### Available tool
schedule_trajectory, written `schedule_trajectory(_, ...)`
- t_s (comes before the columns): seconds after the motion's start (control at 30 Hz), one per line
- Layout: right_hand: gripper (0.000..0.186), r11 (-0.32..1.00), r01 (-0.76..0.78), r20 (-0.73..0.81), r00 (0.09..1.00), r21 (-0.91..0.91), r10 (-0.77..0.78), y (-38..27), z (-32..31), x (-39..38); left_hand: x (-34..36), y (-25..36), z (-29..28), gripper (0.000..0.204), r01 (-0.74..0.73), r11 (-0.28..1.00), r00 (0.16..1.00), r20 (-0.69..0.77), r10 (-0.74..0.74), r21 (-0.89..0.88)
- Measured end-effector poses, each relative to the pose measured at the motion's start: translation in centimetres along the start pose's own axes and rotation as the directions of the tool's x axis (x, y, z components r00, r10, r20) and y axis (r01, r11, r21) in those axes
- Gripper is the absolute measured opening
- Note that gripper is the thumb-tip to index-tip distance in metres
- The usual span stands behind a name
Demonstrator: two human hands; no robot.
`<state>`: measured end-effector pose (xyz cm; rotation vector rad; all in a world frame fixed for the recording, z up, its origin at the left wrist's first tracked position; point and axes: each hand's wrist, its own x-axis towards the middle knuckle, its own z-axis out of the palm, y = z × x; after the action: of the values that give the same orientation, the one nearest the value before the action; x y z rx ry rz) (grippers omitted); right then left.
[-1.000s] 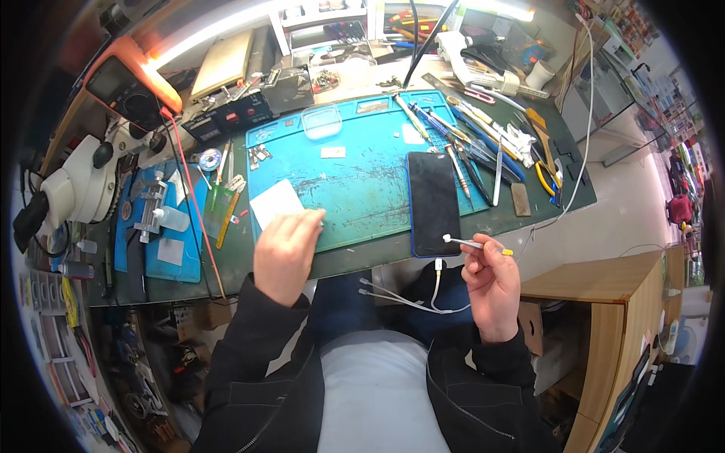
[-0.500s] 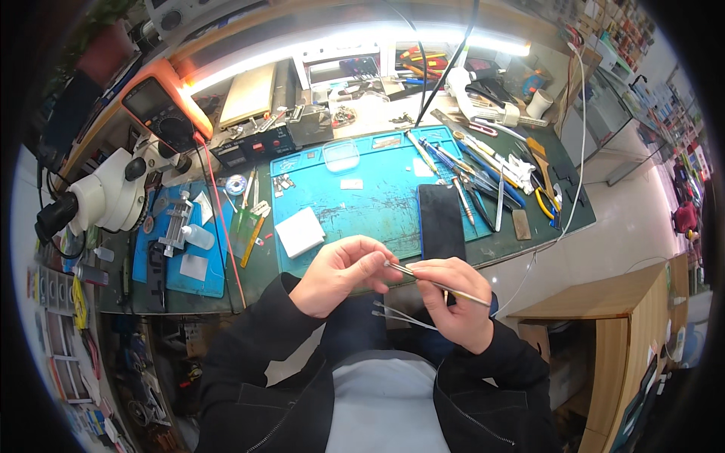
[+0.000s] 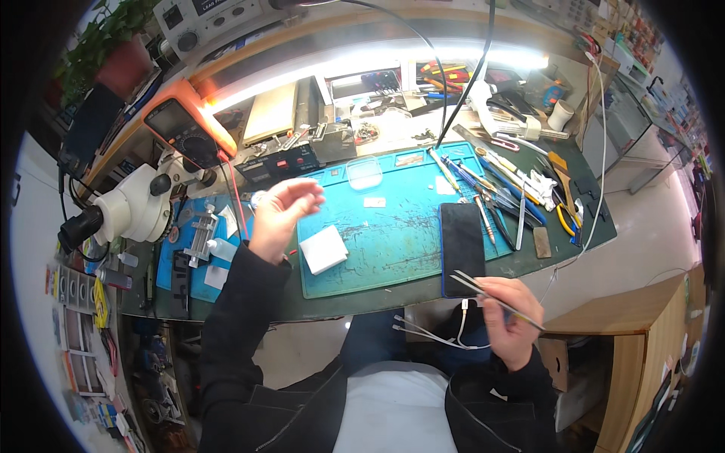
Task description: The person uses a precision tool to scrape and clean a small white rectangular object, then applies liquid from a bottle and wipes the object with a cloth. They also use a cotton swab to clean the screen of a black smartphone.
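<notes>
My left hand (image 3: 281,220) is raised over the left end of the blue work mat (image 3: 393,260), its fingers loosely bent and slightly blurred. Nothing shows between them. A white square block (image 3: 323,250) lies on the mat beside that hand. In front of the bench's near edge, my right hand (image 3: 513,315) grips metal tweezers (image 3: 474,285). The tweezers' tips point left, over the lower end of a dark phone (image 3: 462,245) with a blue edge. Below hangs a white cable (image 3: 442,340) with several plug ends; it runs behind my right hand.
A microscope (image 3: 124,215) and an orange multimeter (image 3: 189,128) stand at the left. Pliers, screwdrivers and other hand tools (image 3: 502,192) crowd the right side. A clear lidded box (image 3: 364,173) sits at the mat's back. A wooden cabinet (image 3: 604,313) stands at right.
My hands have separated: the left has moved up and left, away from the tweezers, and the right has moved right with them. The whole view has shifted slightly.
</notes>
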<state>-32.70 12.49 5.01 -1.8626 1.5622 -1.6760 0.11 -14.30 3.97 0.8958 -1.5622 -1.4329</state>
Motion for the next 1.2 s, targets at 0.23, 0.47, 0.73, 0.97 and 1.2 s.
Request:
schedule_trajectory(0.23,0.018,0.918,-0.376,-0.293,0.870,0.125,0.396,3.1,-4.1,-5.5,4.0,-1.9,-2.1,0.013,-0.112,0.644,0.951,-0.106,0.291,0.757)
schedule_trajectory(0.47,0.020,0.905,-0.419,-0.404,0.818,0.069,0.410,5.0,-5.5,-7.6,5.5,-5.3,-2.4,0.024,-0.303,0.383,0.852,0.069,0.519,0.873)
schedule_trajectory(0.73,0.020,0.908,-0.412,-0.400,0.820,0.083,0.409,5.6,-4.0,-6.5,5.1,-5.1,-2.4,0.027,-0.299,0.358,0.851,0.077,0.520,0.885)
schedule_trajectory(0.97,0.020,0.917,-0.390,-0.390,0.834,0.085,0.391,5.4,-3.4,-5.7,4.7,-4.2,-2.7,0.017,-0.249,0.390,0.865,0.022,0.501,0.886)
schedule_trajectory(1.2,0.024,0.910,-0.413,-0.408,0.823,0.045,0.394,5.2,-2.6,-5.2,4.7,-4.2,-2.6,0.017,-0.222,0.319,0.876,0.045,0.480,0.921)
